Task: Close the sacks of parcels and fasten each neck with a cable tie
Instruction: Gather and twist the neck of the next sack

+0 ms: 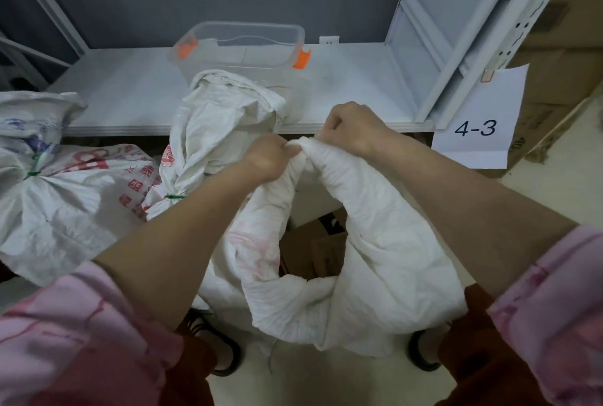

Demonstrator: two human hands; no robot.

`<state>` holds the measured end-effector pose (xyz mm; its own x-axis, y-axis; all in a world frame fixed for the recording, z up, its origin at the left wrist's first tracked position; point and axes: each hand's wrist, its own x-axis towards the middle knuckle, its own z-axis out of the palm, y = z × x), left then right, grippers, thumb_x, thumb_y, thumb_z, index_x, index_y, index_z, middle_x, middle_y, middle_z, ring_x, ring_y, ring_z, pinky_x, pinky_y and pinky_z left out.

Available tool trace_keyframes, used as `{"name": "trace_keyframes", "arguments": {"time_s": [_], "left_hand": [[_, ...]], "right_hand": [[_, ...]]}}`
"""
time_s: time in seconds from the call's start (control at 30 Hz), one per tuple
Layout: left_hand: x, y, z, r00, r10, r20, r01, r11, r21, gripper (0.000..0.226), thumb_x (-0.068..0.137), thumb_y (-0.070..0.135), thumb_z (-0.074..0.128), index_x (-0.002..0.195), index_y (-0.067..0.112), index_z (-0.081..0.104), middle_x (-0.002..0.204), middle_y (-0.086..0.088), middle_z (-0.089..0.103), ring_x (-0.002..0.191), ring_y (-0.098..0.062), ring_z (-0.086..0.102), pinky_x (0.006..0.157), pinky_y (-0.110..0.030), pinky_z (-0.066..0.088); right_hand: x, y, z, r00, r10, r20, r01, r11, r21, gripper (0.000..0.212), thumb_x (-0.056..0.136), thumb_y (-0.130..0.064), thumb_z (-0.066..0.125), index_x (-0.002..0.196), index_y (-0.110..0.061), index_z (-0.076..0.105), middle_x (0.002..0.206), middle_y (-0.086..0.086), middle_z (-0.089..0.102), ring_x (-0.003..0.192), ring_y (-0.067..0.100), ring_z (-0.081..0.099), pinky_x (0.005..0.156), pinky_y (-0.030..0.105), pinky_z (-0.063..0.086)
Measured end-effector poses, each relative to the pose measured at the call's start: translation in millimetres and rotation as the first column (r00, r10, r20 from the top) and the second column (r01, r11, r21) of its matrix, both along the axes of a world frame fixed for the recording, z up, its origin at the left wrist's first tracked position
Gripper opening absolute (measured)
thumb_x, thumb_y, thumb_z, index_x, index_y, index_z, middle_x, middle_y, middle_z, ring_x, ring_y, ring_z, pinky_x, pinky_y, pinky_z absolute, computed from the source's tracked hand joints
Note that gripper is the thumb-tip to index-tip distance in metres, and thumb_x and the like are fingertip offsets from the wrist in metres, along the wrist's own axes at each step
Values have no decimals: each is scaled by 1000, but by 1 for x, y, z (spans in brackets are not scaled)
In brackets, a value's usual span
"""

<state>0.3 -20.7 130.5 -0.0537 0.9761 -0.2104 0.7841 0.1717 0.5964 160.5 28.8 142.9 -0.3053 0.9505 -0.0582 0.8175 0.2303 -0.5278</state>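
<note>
A white woven sack (pixel 368 278) stands open on the floor in front of me, cardboard parcels (pixel 313 249) showing inside its mouth. My left hand (pixel 269 157) and my right hand (pixel 349 128) both grip the far rim of the sack, bunched together between them at the top. Two other white sacks with red print lie to the left. One (pixel 65 203) is tied at the neck with a green cable tie (pixel 32 173). The other (pixel 208 131) leans on the shelf edge with a green tie (pixel 174 196) round its neck.
A low white shelf (pixel 342 95) runs across the back with a clear plastic box (pixel 241 46) with orange clips on it. A white rack upright (pixel 473 30) and a paper label "4-3" (pixel 476 128) stand at right, cardboard boxes (pixel 561 72) behind.
</note>
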Motion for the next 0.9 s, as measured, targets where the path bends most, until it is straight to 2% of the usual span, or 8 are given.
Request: {"name": "trace_keyframes", "arguments": {"time_s": [0.13,0.27,0.4,0.5,0.6,0.73,0.83,0.9], "left_hand": [[-13,9,0,994,95,58,-90,992,-89,28,100,34,41,91,11,53,79,-4,52,69,-15,48,67,-27,39],[-29,7,-8,947,232,223,-164,943,-289,41,96,41,47,115,7,59,115,-11,63,108,-26,59,99,-37,46],[-24,8,-1,949,67,-309,-89,994,-60,30,96,36,49,105,9,59,107,-7,60,90,-20,56,82,-31,43],[-3,7,15,941,-181,-285,195,980,22,46,87,32,64,128,15,56,126,-1,55,119,-21,50,98,-31,41],[5,14,10,861,-322,-394,330,943,-48,40,84,15,67,123,17,60,120,-1,62,107,-19,57,88,-30,48],[5,24,-3,864,-230,-449,261,965,9,22,88,7,56,107,12,66,107,-7,66,96,-22,60,74,-29,46],[1,27,-2,857,-123,-501,167,985,44,25,92,6,51,117,8,57,110,-12,62,99,-27,60,74,-32,47],[-2,30,-2,866,-69,-496,114,992,60,37,93,4,47,130,5,45,118,-15,57,104,-28,57,71,-29,40]], "right_hand": [[-2,-15,-9,947,110,301,-150,982,114,38,80,-41,68,110,-17,64,108,0,61,110,22,43,86,33,41],[-5,-11,-16,974,127,188,-135,990,30,25,88,-22,63,112,-15,65,117,0,61,109,19,51,87,32,45],[-10,-7,-15,989,147,-32,-150,968,-201,19,87,-9,62,104,-6,70,112,-2,64,91,10,56,71,19,44],[-12,-6,-9,986,149,-79,-163,959,-230,22,88,-7,61,110,-5,66,96,-5,58,91,10,53,63,13,41],[-7,-2,-5,987,115,-110,-138,963,-233,26,90,-8,59,116,-4,61,100,-4,53,95,10,50,74,16,40],[3,-4,-14,978,-16,-210,-32,974,-222,26,92,-18,57,116,-11,51,108,1,51,102,15,47,82,24,39],[6,-10,-19,989,22,149,-11,997,-75,52,80,-40,68,117,-12,44,107,4,51,108,22,40,84,34,42],[8,-15,-25,938,-11,346,-10,998,57,42,84,-33,65,113,-9,47,109,7,55,110,27,43,80,32,38]]}}
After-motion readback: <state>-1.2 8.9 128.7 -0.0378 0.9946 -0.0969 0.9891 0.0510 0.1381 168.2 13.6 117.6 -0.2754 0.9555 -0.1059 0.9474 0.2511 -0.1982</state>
